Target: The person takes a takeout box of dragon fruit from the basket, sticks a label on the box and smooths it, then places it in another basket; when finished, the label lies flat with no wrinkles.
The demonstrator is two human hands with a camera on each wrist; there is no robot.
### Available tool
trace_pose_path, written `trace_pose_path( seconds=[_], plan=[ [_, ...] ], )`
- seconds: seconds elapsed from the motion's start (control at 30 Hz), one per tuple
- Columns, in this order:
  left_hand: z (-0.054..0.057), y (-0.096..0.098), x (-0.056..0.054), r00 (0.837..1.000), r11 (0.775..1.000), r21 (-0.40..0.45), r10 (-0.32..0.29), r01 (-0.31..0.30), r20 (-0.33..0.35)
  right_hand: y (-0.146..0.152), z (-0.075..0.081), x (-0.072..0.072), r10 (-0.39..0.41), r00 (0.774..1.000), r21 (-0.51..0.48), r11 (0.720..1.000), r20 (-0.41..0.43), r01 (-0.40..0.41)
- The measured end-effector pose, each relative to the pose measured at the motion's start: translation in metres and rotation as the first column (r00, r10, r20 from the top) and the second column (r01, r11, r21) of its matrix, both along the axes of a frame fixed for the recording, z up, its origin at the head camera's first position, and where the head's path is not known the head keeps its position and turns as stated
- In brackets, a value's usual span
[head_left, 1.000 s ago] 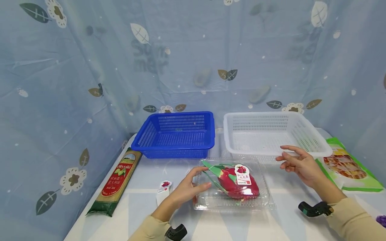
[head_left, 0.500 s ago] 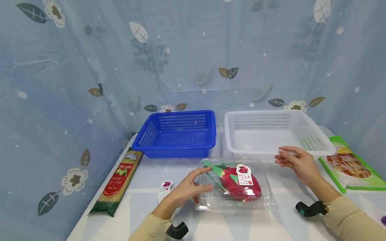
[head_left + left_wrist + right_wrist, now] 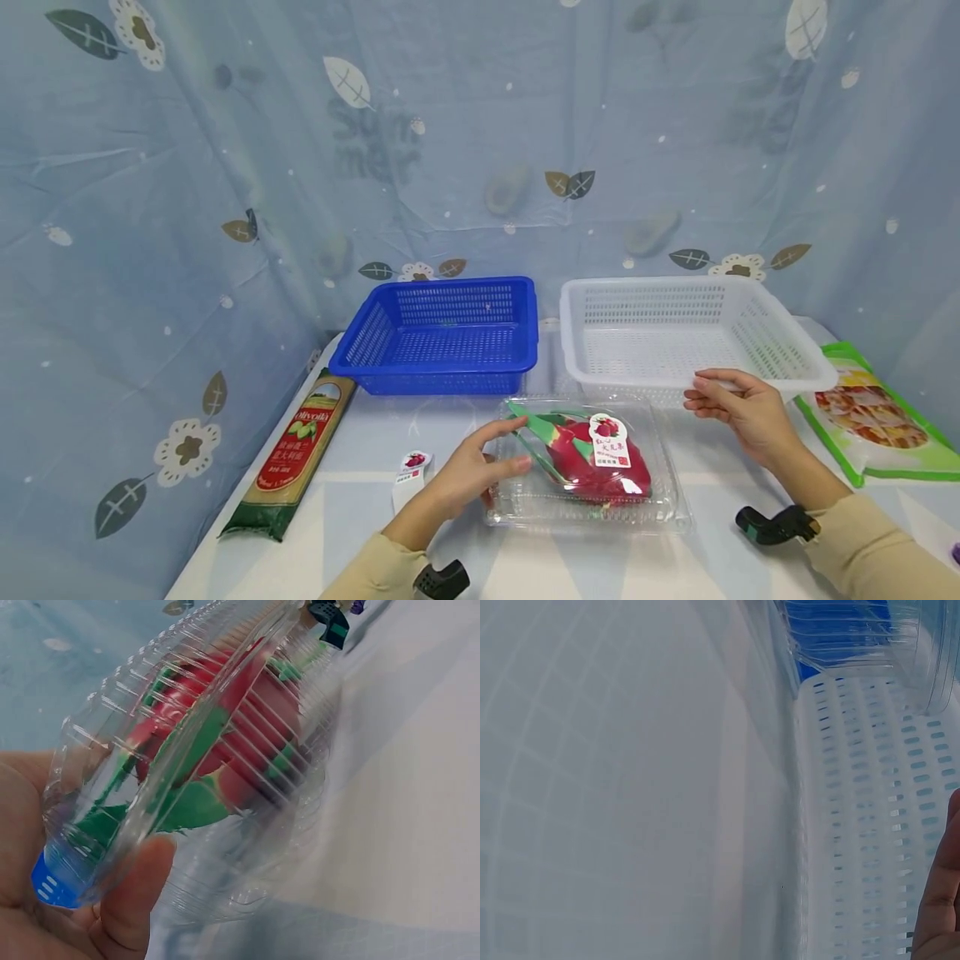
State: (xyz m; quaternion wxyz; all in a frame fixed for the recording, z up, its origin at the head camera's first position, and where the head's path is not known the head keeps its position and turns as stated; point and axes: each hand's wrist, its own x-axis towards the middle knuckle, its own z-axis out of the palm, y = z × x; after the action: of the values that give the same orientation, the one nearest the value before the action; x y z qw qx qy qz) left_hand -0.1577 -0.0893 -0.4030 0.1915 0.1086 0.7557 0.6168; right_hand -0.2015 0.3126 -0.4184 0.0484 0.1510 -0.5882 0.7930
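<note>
My left hand [image 3: 476, 471] grips the left end of a clear plastic clamshell box [image 3: 660, 492], with the index finger on top and the thumb along the near side. A red dragon fruit [image 3: 592, 462] with green leaves lies inside the box, under a white label [image 3: 609, 440]. In the left wrist view the thumb [image 3: 146, 889] presses the ridged plastic edge, while the fingers go behind it. To the right of the box, my right hand [image 3: 746, 412] hovers with loosely bent fingers at the front rim of the white basket [image 3: 645, 333], holding nothing.
A blue basket [image 3: 435, 371] stands at the back left of the table. Spaghetti in a long bag [image 3: 292, 454] lies along the left edge. A green-edged food bag [image 3: 873, 417] lies far right. A paper label [image 3: 411, 477] sits beside my left wrist.
My right hand's fingers have drawn closer together near the white basket's rim. The left hand keeps its grip on the box, which has barely moved.
</note>
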Motion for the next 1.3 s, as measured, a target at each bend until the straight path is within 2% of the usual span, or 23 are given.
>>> trace_pose_path(
  seconds=[0.23, 0.4, 0.6, 0.83, 1.0, 1.13, 1.3],
  plan=[
    [0.000, 0.000, 0.005, 0.999, 0.996, 0.073, 0.044, -0.044, 0.007, -0.002, 0.003, -0.004, 0.004, 0.999, 0.026, 1.000, -0.045, -0.003],
    [0.002, 0.001, 0.011, 0.996, 0.988, 0.125, 0.088, -0.091, 0.030, -0.003, 0.008, -0.007, -0.023, 0.999, 0.057, 0.998, -0.036, 0.025],
    [0.008, 0.001, 0.017, 0.992, 0.971, 0.206, 0.110, -0.120, 0.058, -0.003, 0.011, -0.006, -0.011, 1.000, 0.044, 0.999, -0.017, 0.012],
    [0.028, -0.004, 0.021, 0.993, 0.952, 0.282, 0.116, -0.122, 0.038, 0.000, 0.006, -0.003, -0.069, 0.997, 0.098, 0.993, 0.035, 0.065],
    [0.044, -0.007, 0.020, 0.986, 0.929, 0.332, 0.161, -0.164, 0.036, 0.003, 0.002, 0.000, -0.033, 0.999, 0.058, 0.998, 0.017, 0.032],
    [0.059, -0.009, 0.014, 0.980, 0.921, 0.347, 0.196, -0.179, -0.014, 0.004, 0.002, 0.002, -0.030, 0.999, 0.052, 0.998, 0.013, 0.029],
    [0.078, -0.010, -0.001, 0.964, 0.909, 0.346, 0.262, -0.232, -0.043, 0.003, 0.002, 0.003, -0.060, 0.998, 0.131, 0.990, 0.026, 0.056]
  ],
)
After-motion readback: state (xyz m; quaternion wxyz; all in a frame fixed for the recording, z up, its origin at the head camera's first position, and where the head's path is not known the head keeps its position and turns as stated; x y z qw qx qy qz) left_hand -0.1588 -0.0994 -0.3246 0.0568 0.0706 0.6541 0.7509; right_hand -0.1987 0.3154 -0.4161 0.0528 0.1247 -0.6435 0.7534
